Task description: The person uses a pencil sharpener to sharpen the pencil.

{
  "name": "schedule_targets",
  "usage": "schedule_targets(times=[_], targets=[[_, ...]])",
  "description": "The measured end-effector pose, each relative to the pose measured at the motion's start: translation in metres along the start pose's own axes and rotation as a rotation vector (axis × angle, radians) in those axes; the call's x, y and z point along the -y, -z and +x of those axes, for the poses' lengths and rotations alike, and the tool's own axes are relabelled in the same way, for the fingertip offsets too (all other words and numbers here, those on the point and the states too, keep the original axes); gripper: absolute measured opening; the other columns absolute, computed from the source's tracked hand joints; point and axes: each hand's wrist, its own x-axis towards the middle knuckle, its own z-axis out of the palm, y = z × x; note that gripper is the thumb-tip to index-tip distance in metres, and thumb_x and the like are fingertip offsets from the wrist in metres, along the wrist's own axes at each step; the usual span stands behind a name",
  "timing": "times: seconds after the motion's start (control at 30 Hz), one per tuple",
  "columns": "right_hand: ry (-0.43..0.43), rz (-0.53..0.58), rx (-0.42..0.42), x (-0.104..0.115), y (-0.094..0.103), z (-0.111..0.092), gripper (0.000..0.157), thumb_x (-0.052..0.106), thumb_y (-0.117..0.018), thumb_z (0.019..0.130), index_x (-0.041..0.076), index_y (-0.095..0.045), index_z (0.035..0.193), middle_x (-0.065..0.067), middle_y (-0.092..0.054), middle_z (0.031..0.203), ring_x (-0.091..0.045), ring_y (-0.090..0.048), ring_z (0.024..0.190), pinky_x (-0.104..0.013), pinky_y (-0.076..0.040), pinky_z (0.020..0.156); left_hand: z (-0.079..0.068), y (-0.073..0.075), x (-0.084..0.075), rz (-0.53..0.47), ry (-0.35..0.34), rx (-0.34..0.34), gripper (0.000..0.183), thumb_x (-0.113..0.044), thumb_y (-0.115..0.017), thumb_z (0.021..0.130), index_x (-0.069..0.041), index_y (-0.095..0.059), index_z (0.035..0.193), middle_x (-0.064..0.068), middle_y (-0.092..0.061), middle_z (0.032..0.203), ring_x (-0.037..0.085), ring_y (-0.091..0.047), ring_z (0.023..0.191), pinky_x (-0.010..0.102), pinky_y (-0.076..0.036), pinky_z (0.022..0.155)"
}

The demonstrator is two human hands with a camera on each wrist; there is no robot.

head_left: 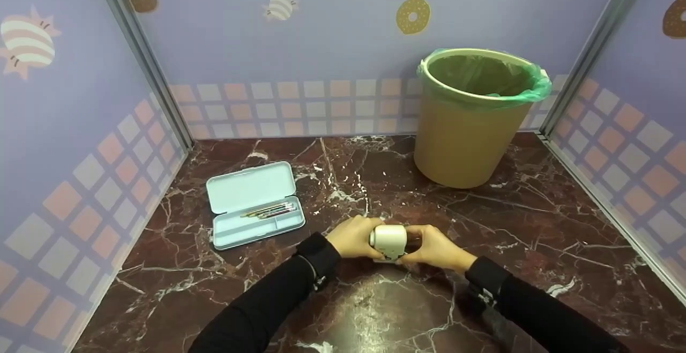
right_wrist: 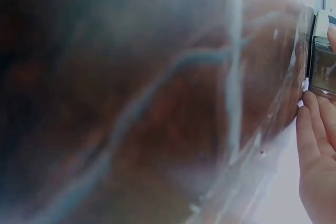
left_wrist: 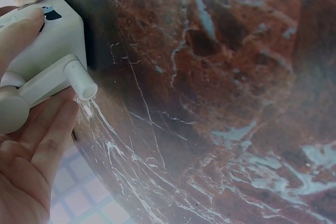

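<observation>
A white crank pencil sharpener (head_left: 390,239) is held between both hands over the marble-patterned table. My left hand (head_left: 355,238) grips its left side, with the thumb on the printed front and the other fingers behind the crank handle (left_wrist: 50,81). From the right, my right hand (head_left: 437,248) holds it with thumb in front and fingers at the back. The see-through, smoky shavings drawer (right_wrist: 323,66) shows beside the right fingers. Much of the sharpener is cut off at the edge of both wrist views.
An open light-blue pencil case (head_left: 252,184) lies to the left with several pencils (head_left: 270,210) inside. At the back right stands a tan bin (head_left: 463,139) lined with a green bag (head_left: 530,93). Patterned panels enclose the table's back and sides.
</observation>
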Motion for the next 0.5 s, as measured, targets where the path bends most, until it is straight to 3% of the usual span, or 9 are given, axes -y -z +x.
schedule_targets(times=[0.3, 0.5], targets=[[0.014, 0.006, -0.007, -0.0001, -0.005, 0.0024, 0.052, 0.022, -0.09, 0.076, 0.003, -0.069, 0.12, -0.013, -0.076, 0.115, -0.026, -0.074, 0.108, -0.034, -0.059, 0.096, -0.0009, -0.0004, 0.0006, -0.001, -0.002, -0.004, 0.048, -0.024, -0.092, 0.07, -0.007, -0.07, 0.109, 0.008, -0.078, 0.096, 0.02, -0.071, 0.08, 0.026, -0.054, 0.07], [0.016, 0.02, -0.031, 0.0016, -0.0053, 0.0005, 0.049, 0.019, -0.089, 0.076, 0.003, -0.07, 0.119, -0.013, -0.077, 0.113, -0.017, -0.075, 0.102, -0.023, -0.058, 0.09, 0.0011, -0.002, 0.0026, 0.016, -0.008, -0.004, 0.048, -0.027, -0.092, 0.07, -0.01, -0.069, 0.109, 0.006, -0.078, 0.096, 0.017, -0.07, 0.078, 0.025, -0.055, 0.069]])
